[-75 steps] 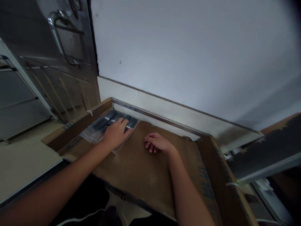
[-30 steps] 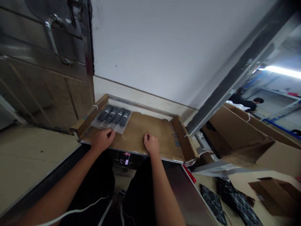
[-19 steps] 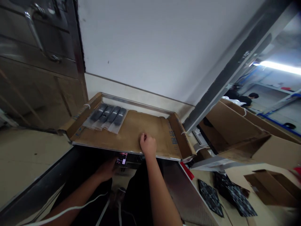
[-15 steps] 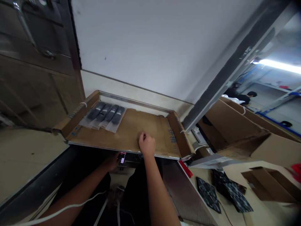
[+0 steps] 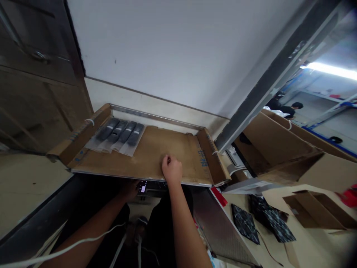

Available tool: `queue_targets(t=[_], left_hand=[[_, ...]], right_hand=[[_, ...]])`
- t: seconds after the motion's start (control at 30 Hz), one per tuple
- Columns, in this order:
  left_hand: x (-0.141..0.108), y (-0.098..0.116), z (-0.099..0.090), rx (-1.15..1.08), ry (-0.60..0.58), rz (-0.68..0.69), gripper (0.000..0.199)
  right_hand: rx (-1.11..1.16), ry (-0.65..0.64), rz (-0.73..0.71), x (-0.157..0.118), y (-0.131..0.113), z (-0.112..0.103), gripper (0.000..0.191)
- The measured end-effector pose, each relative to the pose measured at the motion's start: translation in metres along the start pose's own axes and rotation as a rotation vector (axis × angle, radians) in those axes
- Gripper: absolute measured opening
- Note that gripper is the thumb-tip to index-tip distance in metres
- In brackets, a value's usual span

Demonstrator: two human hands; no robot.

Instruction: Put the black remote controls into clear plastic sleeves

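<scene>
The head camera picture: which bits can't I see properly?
All in the head view:
Bare left hand: shadow under the front edge of the brown cardboard-lined tabletop obscures its fingers.
Bare right hand: curled fingers hide the palm.
Small, lit rectangular screen: display too small to read.
Four long, dark items in clear plastic sleeves: details blurred.
Curved, shiny metal door handle: cut off by the left edge.

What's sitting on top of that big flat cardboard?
On the cardboard, four dark bundles in clear bags lie at the left; the right hand is over its front part. The cardboard beneath the bags and hand is covered, so I can't see it.
</scene>
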State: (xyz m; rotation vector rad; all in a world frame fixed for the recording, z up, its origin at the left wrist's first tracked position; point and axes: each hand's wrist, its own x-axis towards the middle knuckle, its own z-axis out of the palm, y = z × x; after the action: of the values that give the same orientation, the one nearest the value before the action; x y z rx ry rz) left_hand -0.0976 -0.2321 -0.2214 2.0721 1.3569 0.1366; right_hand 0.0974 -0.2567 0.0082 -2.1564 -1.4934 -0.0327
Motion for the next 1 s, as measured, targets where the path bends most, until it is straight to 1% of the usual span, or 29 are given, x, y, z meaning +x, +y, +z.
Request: queue_targets(t=[0.17,0.4,0.67,0.77,0.87,0.93,1.0], left_hand=[[0.000,0.000,-0.003,-0.014,-0.001,-0.004,0.050],[0.003,-0.006,0.004,-0.005,0.005,-0.003,0.051],[0.002,-0.001,0.000,0.001,0.014,0.011,0.049],[0.001,0.002,-0.002,0.012,0.029,-0.049,0.044],[-0.001,0.004,-0.009,0.019,0.053,-0.127,0.039],[-0.003,0.006,-0.015,-0.023,0.083,-0.156,0.034],[-0.005,0.009,-0.022,-0.089,0.085,-0.177,0.030]], right_hand=[[0.022,0.018,-0.015,0.000,0.001,0.001,0.030],[0.019,0.023,-0.014,0.001,0.002,0.002,0.029],[0.008,0.000,0.015,0.002,0.000,0.000,0.030],[0.015,0.006,0.015,0.001,0.001,0.000,0.030],[0.037,0.016,0.005,0.001,0.002,0.001,0.031],[0.063,0.021,0.005,0.001,0.003,0.001,0.030],[0.095,0.031,0.006,0.002,0.003,0.001,0.030]])
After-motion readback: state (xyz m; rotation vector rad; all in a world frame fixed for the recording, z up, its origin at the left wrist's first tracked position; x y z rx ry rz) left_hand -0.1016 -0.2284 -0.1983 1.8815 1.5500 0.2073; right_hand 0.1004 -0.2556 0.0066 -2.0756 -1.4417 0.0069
